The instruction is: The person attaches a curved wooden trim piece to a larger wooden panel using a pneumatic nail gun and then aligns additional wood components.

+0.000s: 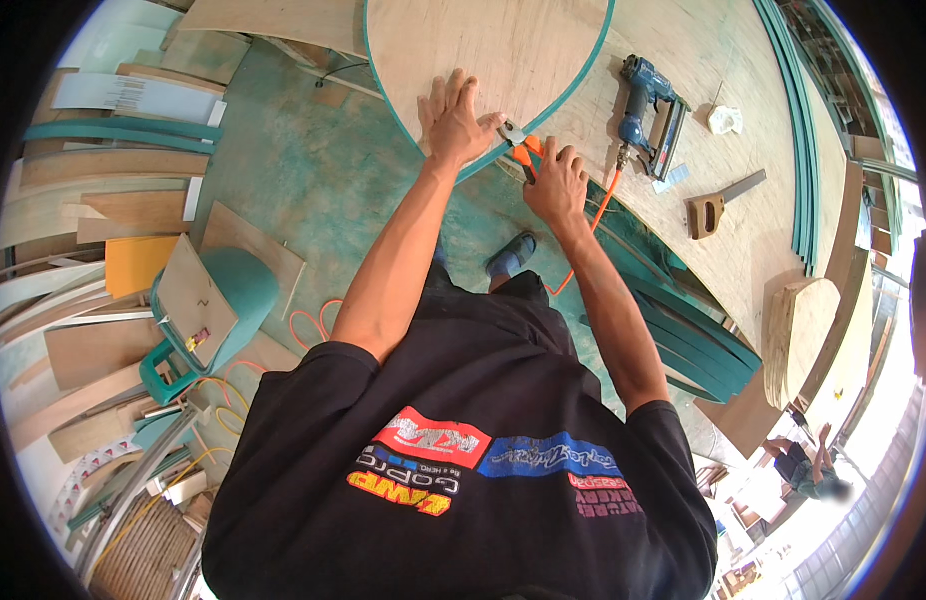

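My left hand lies with its fingers spread on a rounded plywood panel, which has a teal strip along its curved edge. In my right hand is a pair of pliers with orange handles, my fingers closed around them. The metal head of the pliers meets the panel's edge close to my left fingers and thumb. What its jaws grip, if anything, is too small to make out.
Right of the panel, a nail gun with an orange air hose and a handsaw lie on the plywood table. Teal strips run along its far side. A green chair stands left. Another person is at lower right.
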`<action>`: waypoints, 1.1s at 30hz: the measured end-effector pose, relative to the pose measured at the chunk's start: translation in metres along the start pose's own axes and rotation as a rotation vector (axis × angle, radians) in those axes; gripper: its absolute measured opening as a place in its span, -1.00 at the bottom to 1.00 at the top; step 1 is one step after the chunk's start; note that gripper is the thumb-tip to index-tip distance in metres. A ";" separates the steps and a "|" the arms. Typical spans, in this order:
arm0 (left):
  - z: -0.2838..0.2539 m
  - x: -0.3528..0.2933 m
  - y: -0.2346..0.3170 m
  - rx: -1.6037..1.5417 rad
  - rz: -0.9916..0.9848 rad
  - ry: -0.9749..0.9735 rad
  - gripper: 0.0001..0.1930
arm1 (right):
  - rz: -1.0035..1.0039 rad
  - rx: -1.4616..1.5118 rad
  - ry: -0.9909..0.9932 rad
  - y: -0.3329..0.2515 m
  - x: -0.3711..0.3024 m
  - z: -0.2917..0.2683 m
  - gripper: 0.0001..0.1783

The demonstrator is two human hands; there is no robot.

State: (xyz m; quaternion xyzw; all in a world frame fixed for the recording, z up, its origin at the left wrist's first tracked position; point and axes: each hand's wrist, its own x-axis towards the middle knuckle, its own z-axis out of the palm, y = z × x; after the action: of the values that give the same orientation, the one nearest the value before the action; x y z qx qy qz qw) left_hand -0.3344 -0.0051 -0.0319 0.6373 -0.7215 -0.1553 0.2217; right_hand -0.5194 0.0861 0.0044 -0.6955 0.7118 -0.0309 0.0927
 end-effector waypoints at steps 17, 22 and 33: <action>-0.005 -0.003 0.004 0.042 0.003 0.014 -0.11 | -0.008 0.225 -0.043 -0.001 -0.006 -0.018 -0.37; -0.002 -0.002 0.002 0.006 -0.004 0.042 -0.07 | -0.038 0.245 -0.140 0.005 -0.001 -0.031 -0.35; -0.004 -0.002 0.004 0.050 0.005 0.052 -0.05 | -0.100 0.234 -0.232 0.021 0.012 -0.029 -0.28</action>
State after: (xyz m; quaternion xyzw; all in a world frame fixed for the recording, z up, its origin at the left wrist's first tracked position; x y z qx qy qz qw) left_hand -0.3356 -0.0027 -0.0268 0.6446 -0.7208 -0.1201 0.2248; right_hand -0.5452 0.0727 0.0282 -0.7134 0.6524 -0.0380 0.2530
